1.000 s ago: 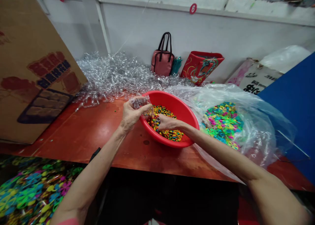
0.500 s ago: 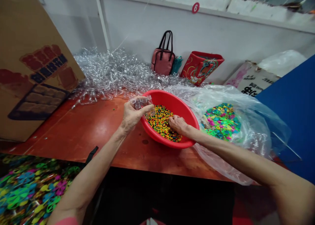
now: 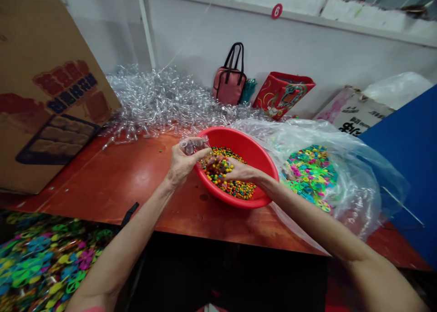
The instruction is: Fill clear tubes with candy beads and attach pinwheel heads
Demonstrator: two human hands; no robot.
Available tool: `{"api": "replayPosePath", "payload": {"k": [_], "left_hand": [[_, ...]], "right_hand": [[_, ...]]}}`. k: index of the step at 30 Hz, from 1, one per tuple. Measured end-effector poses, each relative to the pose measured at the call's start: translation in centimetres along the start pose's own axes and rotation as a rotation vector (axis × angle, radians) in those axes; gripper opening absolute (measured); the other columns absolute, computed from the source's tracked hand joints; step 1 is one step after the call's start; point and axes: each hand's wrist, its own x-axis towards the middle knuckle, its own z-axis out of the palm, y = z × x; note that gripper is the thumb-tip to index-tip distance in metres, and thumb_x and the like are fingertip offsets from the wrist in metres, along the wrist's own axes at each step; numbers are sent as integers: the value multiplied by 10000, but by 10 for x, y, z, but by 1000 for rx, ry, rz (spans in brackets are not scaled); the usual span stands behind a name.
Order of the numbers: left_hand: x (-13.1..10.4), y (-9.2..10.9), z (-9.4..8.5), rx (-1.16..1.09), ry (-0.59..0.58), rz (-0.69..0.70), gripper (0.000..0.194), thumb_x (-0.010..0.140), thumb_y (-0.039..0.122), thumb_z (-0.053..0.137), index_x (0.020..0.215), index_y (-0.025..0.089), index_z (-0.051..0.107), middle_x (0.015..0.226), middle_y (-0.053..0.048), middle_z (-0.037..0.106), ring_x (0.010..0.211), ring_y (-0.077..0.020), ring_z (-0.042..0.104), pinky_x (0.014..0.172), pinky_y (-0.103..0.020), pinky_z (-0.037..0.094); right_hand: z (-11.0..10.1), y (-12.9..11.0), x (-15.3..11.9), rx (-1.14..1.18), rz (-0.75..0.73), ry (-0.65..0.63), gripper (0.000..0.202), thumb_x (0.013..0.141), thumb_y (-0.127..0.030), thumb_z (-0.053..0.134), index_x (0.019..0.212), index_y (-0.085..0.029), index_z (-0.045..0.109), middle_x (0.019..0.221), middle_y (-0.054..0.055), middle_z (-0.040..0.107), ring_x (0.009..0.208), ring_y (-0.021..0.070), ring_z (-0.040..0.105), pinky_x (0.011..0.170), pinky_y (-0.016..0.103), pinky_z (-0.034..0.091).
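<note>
My left hand [image 3: 182,161] is wrapped round several clear plastic tubes [image 3: 194,145] at the left rim of a red basin [image 3: 261,159]. Small yellow, green, red and orange beads [image 3: 241,190] lie in the basin. Cupped palm up, my right hand [image 3: 232,168] holds a heap of these beads close against the mouths of the tubes. Some beads show between the two hands. The fingertips of my right hand are partly hidden by the beads and tubes.
Behind the basin lies a pile of clear tubes [image 3: 164,98], with a pink bag [image 3: 229,82] and a red bag [image 3: 283,93]. A cardboard box [image 3: 58,98] stands left. Clear plastic with colourful pieces [image 3: 312,171] lies right; more pieces [image 3: 44,262] are at lower left.
My right hand has moved left and up from the beads to the tubes, and beads now show heaped in it. My left hand keeps its hold on the tubes.
</note>
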Motion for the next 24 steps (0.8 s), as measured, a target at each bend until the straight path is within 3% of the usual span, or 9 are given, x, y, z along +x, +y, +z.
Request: {"api": "replayPosePath", "payload": {"k": [3,7,10,14,16,20,22,24], "left_hand": [[0,-3,-2,-27,19,-10,275,631,267,943,851,201,790,816,-22,803,729,-148,727,756,-284,641],[0,-6,-2,-45,31,-19,307,603,256,955,857,208,791,821,-18,806,725,-146,728,745,-282,642],[-2,-6,-2,-30,25,-14,303,610,265,953,864,215,796,831,-22,810,731,-154,734,747,-294,653],[-5,-1,3,-11,-15,-4,279,636,273,945,871,215,805,839,-26,811,727,-159,737,735,-294,656],[-6,2,7,-3,-43,6,277,644,279,945,879,220,810,840,-26,811,722,-164,736,712,-293,651],[-3,1,10,16,-72,27,288,639,257,951,891,222,818,850,-21,819,725,-151,727,703,-268,626],[-1,-2,7,9,-65,22,286,638,257,949,890,215,819,849,-20,821,738,-149,729,724,-263,622],[2,-4,3,-2,-45,-4,292,635,266,948,889,207,816,846,-21,820,747,-153,734,744,-270,626]], "right_hand": [[-9,-8,-13,219,-35,21,591,828,-377,788,1371,-216,617,1284,91,731,1119,262,705,984,439,629],[-23,-5,-24,189,-59,67,560,878,-425,761,1383,-238,604,1298,83,715,1152,258,695,1025,431,604],[-36,9,-19,-128,-43,27,498,910,-403,743,1355,-216,622,1292,100,710,1161,265,682,1046,433,582],[-45,29,3,-800,265,59,388,873,-184,743,1249,-114,679,1323,209,668,1159,314,681,1028,456,567],[-41,35,19,-926,392,105,369,906,-142,670,1267,-64,676,1335,287,641,1169,384,681,965,525,586],[-16,36,54,-935,411,173,448,1004,-220,540,1403,-28,607,1352,352,615,1255,491,628,893,619,605],[0,35,64,-916,359,178,509,1015,-267,539,1483,-69,563,1399,326,613,1311,499,596,928,627,608],[15,34,67,-828,201,124,577,1007,-311,559,1555,-136,517,1438,278,625,1367,502,562,992,635,599]]}}
